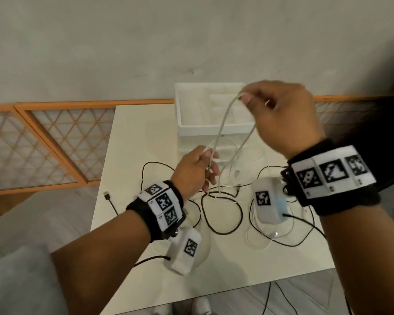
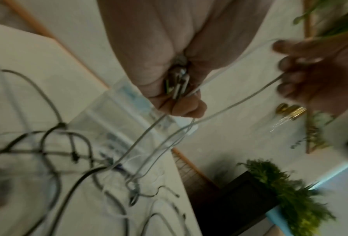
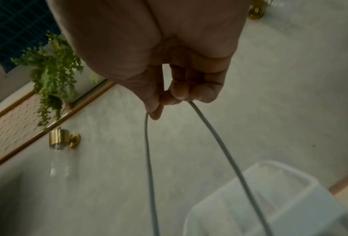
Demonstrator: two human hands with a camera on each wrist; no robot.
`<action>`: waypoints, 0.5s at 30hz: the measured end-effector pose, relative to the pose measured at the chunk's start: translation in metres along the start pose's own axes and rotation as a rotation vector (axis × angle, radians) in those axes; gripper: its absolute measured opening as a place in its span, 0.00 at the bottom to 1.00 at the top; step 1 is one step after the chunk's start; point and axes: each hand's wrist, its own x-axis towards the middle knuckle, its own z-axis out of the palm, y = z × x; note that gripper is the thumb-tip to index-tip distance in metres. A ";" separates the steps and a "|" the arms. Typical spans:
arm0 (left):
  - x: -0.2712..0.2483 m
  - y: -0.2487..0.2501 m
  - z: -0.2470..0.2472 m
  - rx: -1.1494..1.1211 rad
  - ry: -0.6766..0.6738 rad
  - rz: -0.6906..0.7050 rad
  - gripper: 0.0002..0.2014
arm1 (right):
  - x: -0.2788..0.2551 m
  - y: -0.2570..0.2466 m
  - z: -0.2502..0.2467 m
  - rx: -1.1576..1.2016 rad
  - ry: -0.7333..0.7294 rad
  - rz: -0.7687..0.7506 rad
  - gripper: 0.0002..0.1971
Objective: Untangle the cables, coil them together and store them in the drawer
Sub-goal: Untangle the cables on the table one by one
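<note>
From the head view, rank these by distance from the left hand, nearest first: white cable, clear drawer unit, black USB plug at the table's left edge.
From the left hand:
1. White cable: gripped in its fingers, rising up to the right hand.
2. Clear drawer unit: just behind the hand, at the table's back.
3. Black USB plug: off to the left, by the table's left edge.
</note>
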 end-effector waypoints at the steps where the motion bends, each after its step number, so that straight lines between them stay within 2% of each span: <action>1: 0.001 -0.010 -0.001 0.009 0.004 -0.030 0.13 | 0.007 0.002 -0.008 -0.014 0.069 0.001 0.10; 5: 0.006 -0.039 -0.020 0.115 0.044 -0.125 0.14 | 0.020 0.018 -0.032 0.006 0.340 -0.013 0.11; 7: 0.009 -0.033 -0.031 0.109 0.066 -0.145 0.14 | 0.018 0.029 -0.032 0.025 0.411 0.010 0.10; 9: 0.011 -0.009 -0.036 0.032 0.058 -0.106 0.13 | 0.010 0.048 -0.021 -0.009 0.346 0.090 0.09; 13: 0.012 0.064 -0.037 -0.203 -0.004 0.091 0.11 | -0.015 0.099 0.011 -0.134 0.044 0.328 0.11; 15: 0.014 0.080 -0.036 -0.242 -0.002 0.140 0.11 | -0.025 0.118 0.021 -0.139 -0.009 0.447 0.11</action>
